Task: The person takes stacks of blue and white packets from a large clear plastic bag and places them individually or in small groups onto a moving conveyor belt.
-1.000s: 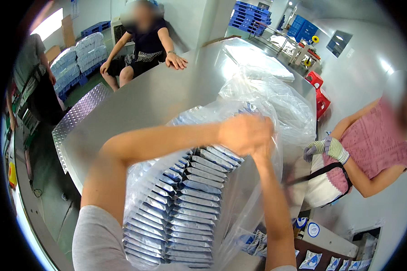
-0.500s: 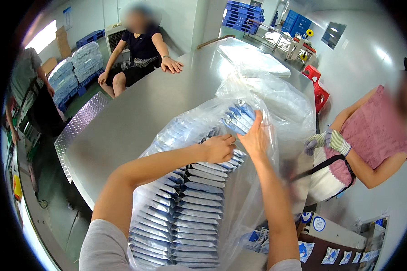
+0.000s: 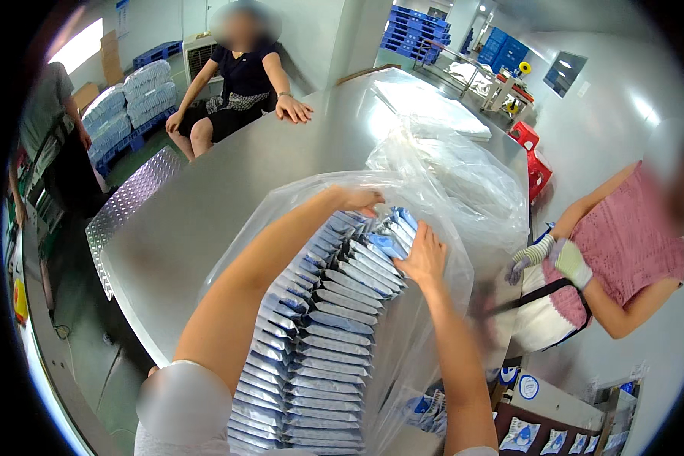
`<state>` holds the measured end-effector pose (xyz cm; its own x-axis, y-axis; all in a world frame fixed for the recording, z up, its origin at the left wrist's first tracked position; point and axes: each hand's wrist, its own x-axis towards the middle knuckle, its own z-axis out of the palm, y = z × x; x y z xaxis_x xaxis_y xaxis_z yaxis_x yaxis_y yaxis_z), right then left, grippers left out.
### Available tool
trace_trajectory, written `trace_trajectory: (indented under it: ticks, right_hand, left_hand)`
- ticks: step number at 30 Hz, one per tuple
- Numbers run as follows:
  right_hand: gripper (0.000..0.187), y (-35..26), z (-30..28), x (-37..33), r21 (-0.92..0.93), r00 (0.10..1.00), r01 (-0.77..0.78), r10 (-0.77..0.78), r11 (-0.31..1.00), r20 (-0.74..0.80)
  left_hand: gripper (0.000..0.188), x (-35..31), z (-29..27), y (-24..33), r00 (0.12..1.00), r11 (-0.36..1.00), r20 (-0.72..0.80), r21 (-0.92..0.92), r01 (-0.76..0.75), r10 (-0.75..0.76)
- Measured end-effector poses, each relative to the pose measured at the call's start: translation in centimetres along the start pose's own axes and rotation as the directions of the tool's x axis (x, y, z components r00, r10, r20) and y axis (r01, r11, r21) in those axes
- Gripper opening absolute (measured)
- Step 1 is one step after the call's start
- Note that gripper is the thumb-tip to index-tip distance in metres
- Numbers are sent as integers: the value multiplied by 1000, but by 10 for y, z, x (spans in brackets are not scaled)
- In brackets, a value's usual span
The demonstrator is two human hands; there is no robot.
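Note:
Two long rows of small blue-and-white sachets (image 3: 330,357) stand on edge, packed close together, in a large clear plastic bag (image 3: 452,300) on the steel table. At the rows' far end, my right hand (image 3: 424,254) grips a short bunch of sachets (image 3: 391,237) from the right side, thumb toward me. My left hand (image 3: 357,201) is beyond the left row, its fingers curled beside the bag's film. What lies between those fingers is hidden.
The steel table (image 3: 205,194) holds folded clear bags (image 3: 433,106) at its far right. A seated person (image 3: 243,76) rests a hand on the far edge. A gloved person (image 3: 623,235) is at the right, near red stools (image 3: 536,163). Loose sachets (image 3: 520,435) lie lower right.
My left hand has moved away from me to the far end of the left row, and film over that row has been drawn aside. My right hand has brought its sachets down toward the row.

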<state>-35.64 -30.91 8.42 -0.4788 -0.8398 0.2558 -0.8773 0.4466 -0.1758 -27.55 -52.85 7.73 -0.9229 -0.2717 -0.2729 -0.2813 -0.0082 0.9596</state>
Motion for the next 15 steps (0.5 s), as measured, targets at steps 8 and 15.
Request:
trace_trajectory:
  ticks: [8,15]
  right_hand:
    - [88,4,31,51,-247,871,115,22,962,491]
    - [91,2,27,55,-168,851,-130,197,977,486]
  left_hand:
    - [42,10,32,25,928,896,-134,340,-286,347]
    - [42,-123,91,35,921,578,262,719,-386,288]
